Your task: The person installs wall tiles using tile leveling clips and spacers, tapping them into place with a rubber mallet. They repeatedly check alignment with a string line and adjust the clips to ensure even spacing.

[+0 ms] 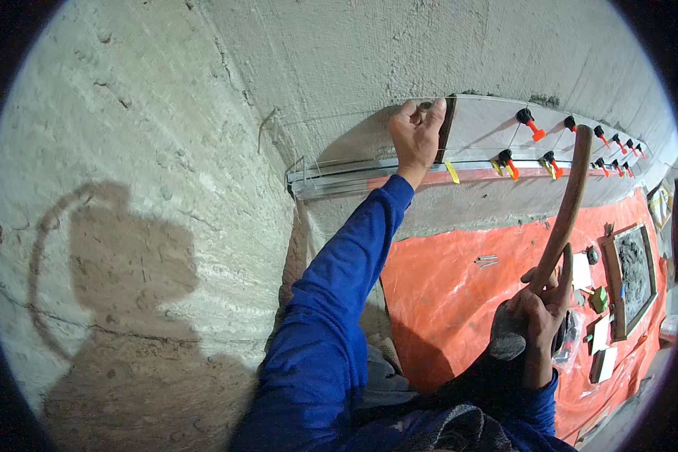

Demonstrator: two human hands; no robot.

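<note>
My left hand, fingers curled, is at the left end of a row of pale tiles on the upper wall, by a dark edge; what it pinches I cannot make out. Tile-levelling clips with black knobs and red tips stud the row, with yellow tabs along the lower joint. A metal rail runs beneath. My right hand, low at the right, is closed on a mallet with a long wooden handle and dark head; another short handle shows beside it.
Bare concrete fills the left, with my shadow on it. An orange sheet lies below the tiles, holding a framed tray of grey mortar, white pieces, a small green object and metal rods. Bent wire juts near the corner.
</note>
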